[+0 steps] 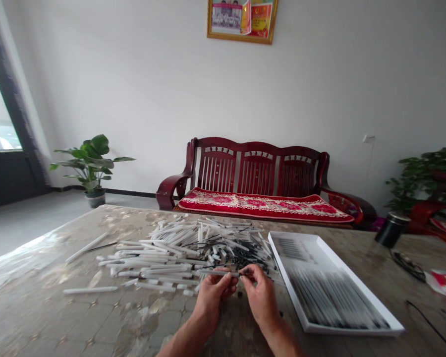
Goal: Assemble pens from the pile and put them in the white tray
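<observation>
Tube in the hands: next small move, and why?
Probably press the dark tip gently inward with the right hand: it appears to pinch there, at the end of the tube, while the left hand grips the tube's body.

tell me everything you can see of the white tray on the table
The white tray is shallow, oblong and open-topped, with low walls that look like cardboard or plastic. It lies flat and slanted on the patterned table, apart from the right hand. Slim grayish sticks with dark ends lie side by side inside, blurred; a smaller group sits toward the far end.
</observation>
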The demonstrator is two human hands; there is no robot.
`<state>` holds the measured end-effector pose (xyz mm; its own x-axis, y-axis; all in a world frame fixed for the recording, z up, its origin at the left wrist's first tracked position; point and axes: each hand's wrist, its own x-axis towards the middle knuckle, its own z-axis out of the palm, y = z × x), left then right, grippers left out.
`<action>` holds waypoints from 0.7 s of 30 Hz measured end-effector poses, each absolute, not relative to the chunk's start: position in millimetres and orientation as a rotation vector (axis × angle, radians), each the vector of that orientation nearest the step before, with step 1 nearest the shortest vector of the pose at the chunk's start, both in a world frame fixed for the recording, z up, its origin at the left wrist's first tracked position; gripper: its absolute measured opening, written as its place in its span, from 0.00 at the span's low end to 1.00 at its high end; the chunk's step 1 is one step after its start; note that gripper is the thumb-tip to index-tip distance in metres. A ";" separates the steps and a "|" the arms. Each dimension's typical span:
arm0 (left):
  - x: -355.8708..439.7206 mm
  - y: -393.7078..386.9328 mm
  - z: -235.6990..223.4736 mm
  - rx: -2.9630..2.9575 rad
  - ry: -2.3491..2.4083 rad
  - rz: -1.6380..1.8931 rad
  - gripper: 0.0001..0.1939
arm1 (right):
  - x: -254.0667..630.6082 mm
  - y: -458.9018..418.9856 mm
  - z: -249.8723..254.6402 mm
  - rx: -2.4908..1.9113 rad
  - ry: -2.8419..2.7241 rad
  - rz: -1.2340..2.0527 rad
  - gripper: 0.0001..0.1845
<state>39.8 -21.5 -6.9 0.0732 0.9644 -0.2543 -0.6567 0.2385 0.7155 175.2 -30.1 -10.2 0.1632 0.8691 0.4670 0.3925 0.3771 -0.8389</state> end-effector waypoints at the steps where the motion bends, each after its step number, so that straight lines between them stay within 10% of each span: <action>1: 39.6 -21.6 -7.0 0.494 0.808 1.297 0.21 | 175.6 -30.0 -10.5 -1.216 -1.457 0.486 0.03; 21: 38.5 -24.1 -5.8 0.560 0.826 1.297 0.22 | 176.5 -37.6 -5.1 -1.293 -1.589 0.597 0.15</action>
